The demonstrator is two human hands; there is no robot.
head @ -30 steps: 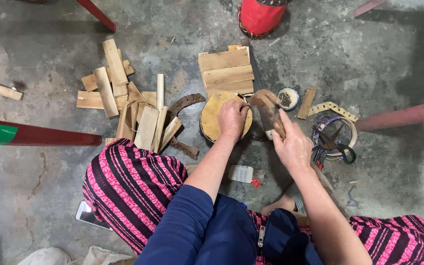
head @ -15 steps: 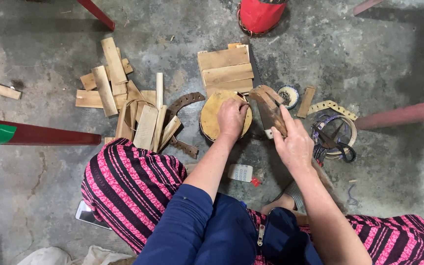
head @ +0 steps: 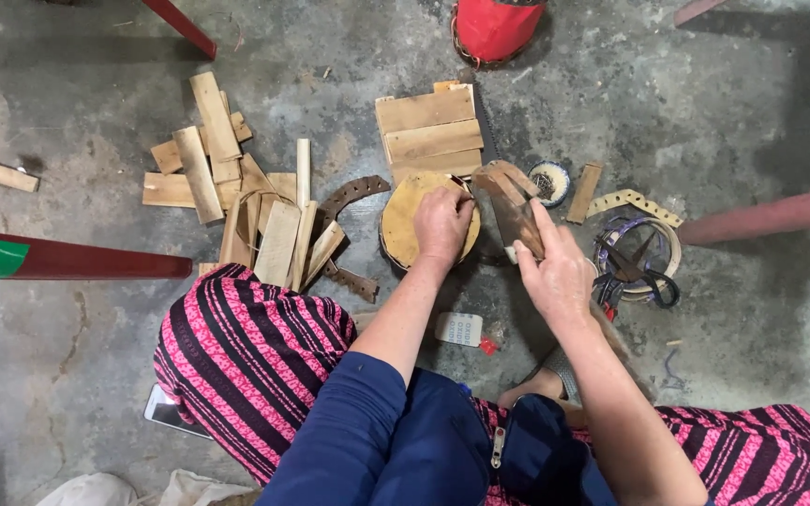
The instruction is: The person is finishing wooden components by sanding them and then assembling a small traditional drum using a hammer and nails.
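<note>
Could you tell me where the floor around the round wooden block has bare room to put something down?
Bare concrete lies between the heap of wood offcuts and the stacked boards, and beyond the red bucket to the far right. It is crowded at the round wooden block, under the left hand, the right hand, and by the scissors.

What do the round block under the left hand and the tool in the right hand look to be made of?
The round block looks like raw wood: pale tan, matte top, dark bark-like edge. The tool in the right hand seems to be dull, brownish metal, maybe rusted; its exact kind is unclear.
</note>
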